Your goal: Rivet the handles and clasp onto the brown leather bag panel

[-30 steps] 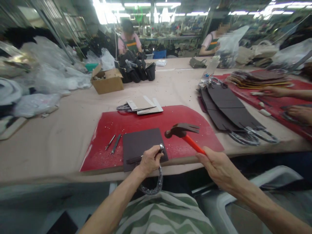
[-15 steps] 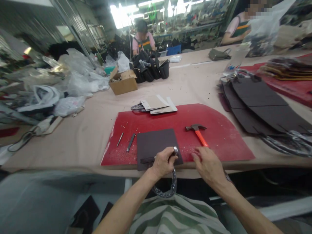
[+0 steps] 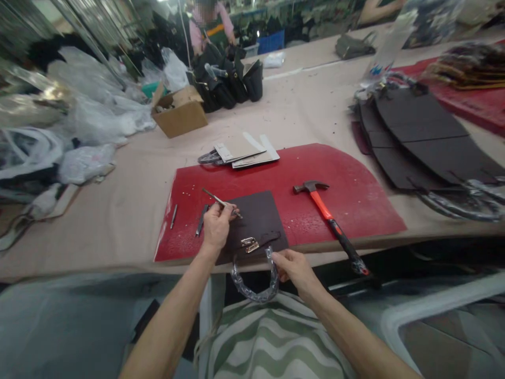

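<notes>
A dark brown leather panel (image 3: 256, 216) lies on a red mat (image 3: 343, 195) at the table's near edge. My left hand (image 3: 216, 225) is closed on a thin metal punch (image 3: 221, 202), held over the panel's left side. My right hand (image 3: 292, 266) grips the right end of a plastic-wrapped handle (image 3: 252, 288) that loops below the table edge. A metal buckle (image 3: 249, 243) sits on the panel's strap between my hands. A hammer (image 3: 329, 221) with an orange and black handle lies on the mat to the right, untouched.
Two metal tools (image 3: 188, 218) lie on the mat's left part. Flat templates (image 3: 244, 150) sit behind the mat. Stacked dark leather panels (image 3: 418, 137) lie to the right, a cardboard box (image 3: 179, 111) and black bags (image 3: 232, 79) farther back, plastic bags (image 3: 79, 126) at the left. A person sits at the far end.
My right hand let go of the hammer, which now lies on the mat, and took the handle's right end. My left hand left the ring and picked up a thin punch.
</notes>
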{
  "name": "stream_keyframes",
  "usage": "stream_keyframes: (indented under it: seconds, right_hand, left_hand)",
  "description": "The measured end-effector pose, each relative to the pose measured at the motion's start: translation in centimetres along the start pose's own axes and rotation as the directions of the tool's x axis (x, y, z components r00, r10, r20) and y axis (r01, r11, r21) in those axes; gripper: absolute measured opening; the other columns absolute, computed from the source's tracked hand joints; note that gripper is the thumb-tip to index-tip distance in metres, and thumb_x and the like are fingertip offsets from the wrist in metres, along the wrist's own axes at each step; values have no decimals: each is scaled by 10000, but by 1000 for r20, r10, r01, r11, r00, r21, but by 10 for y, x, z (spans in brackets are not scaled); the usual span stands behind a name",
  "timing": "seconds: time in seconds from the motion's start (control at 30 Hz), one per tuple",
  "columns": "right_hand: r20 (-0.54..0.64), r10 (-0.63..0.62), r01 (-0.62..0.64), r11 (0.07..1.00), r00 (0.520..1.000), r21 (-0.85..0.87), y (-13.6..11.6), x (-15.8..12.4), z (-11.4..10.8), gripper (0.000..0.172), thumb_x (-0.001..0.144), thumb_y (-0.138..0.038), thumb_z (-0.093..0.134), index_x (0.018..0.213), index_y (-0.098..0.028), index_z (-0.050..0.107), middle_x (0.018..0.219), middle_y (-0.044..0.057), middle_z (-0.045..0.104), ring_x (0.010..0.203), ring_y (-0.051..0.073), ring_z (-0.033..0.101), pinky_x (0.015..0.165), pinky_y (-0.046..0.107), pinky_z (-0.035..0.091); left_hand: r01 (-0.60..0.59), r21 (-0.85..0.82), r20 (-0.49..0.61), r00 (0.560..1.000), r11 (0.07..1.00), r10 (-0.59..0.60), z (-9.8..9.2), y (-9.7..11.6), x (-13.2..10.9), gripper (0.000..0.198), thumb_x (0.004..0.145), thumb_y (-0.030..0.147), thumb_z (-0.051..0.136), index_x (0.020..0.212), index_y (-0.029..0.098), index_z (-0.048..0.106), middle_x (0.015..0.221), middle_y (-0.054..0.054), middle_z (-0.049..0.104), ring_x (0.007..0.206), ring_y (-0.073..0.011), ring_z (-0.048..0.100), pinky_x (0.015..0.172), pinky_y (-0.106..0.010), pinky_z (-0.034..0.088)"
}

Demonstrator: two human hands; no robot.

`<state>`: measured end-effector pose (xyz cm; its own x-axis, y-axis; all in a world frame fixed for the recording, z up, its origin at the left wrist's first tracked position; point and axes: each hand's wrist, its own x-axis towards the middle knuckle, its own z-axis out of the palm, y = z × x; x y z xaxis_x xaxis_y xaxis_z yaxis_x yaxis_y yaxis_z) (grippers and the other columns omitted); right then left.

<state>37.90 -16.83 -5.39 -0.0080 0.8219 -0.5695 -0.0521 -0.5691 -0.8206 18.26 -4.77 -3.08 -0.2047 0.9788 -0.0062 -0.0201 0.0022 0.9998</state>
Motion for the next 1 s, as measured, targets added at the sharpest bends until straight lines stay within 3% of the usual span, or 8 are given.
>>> stream_keyframes:
  seconds: [0.13,0.17,0.27,0.33,0.43,0.53,0.73,1.0]
  right_hand:
    - [170,7,-28,992,985,124,-2,-4,8,457,644,-591,736,711,-167,577,666,24,661,538,131,585,533,253,426]
    - [163,7,-28,991,987,127,-2,-5,9,462,650,-600,730,699,-170,569,649,15,647,515,123,565,520,251,411]
    - [91,5,-14,995,996,97,0,-3,6,468,672,-616,717,674,-172,568,595,-7,597,483,102,513,498,241,363]
    - [82,16,-22,997,997,77,2,2,3,477,670,-624,726,671,-171,579,600,-3,594,487,104,509,499,245,359]
    - [82,34,-39,998,996,59,5,10,-1,495,648,-640,741,668,-167,598,616,8,599,496,111,509,492,249,355]
    - [54,48,-50,998,997,46,4,11,1,514,611,-654,756,658,-165,605,601,9,590,490,116,510,479,248,351]
    - [15,56,-57,996,998,72,0,6,7,522,574,-644,791,689,-164,622,622,18,620,495,122,535,471,239,371]
    - [22,71,-72,995,997,63,7,8,2,578,597,-685,782,786,-154,654,643,12,626,505,122,544,466,234,365]
  left_hand:
    - [-15,292,-132,990,956,55,-56,8,30,381,799,506,617,840,129,656,822,-62,703,721,-170,683,687,-279,558]
    - [4,444,-156,985,896,73,-72,10,36,371,825,496,567,822,135,654,800,-59,706,703,-167,673,670,-266,540]
    - [113,798,-231,964,592,128,-122,22,52,356,850,454,501,757,149,659,753,-72,708,713,-187,663,660,-258,483]
    - [196,866,-295,943,461,152,-154,30,62,327,836,423,523,744,147,673,754,-103,712,767,-224,674,674,-274,460]
    - [296,881,-367,920,369,139,-189,33,74,309,844,370,516,773,131,699,782,-146,720,822,-260,686,677,-288,442]
    - [336,888,-371,927,316,58,-202,22,82,300,857,337,519,773,125,714,767,-138,724,796,-251,692,660,-281,432]
    - [347,907,-359,933,238,10,-199,-5,85,232,864,256,536,897,121,723,946,-189,743,929,-275,700,735,-297,448]
    - [392,902,-399,917,182,4,-228,-6,88,266,879,272,543,975,110,730,1014,-213,731,987,-295,694,751,-307,463]
